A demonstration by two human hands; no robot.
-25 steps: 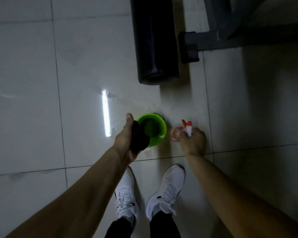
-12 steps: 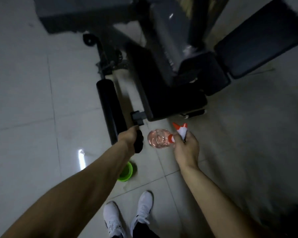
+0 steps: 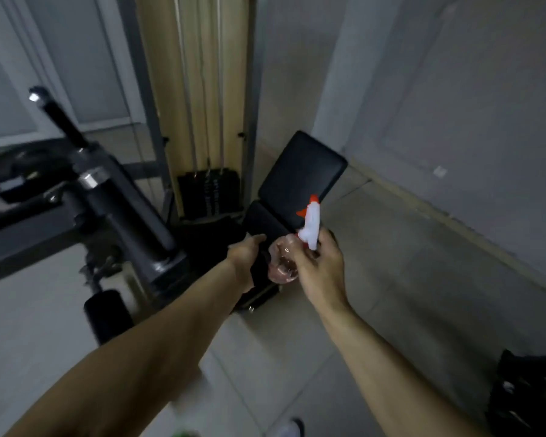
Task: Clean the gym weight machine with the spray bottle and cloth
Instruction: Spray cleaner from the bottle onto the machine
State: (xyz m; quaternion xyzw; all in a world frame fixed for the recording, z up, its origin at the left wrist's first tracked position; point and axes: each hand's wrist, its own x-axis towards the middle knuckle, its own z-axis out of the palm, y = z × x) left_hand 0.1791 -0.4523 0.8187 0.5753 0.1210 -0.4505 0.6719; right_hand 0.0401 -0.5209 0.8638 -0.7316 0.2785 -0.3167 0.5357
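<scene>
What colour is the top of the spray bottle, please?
The spray bottle top is white with orange tips; head view.

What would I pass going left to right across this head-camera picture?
Black handle → foam roller → weight stack → left hand → spray bottle.

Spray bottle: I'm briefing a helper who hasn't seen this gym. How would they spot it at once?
Find the weight machine with its tall tan column and black back pad. Just in front of that pad, the right hand grips the spray bottle. It is the only light thing among black pads: clear pinkish body, white trigger head, orange nozzle.
</scene>
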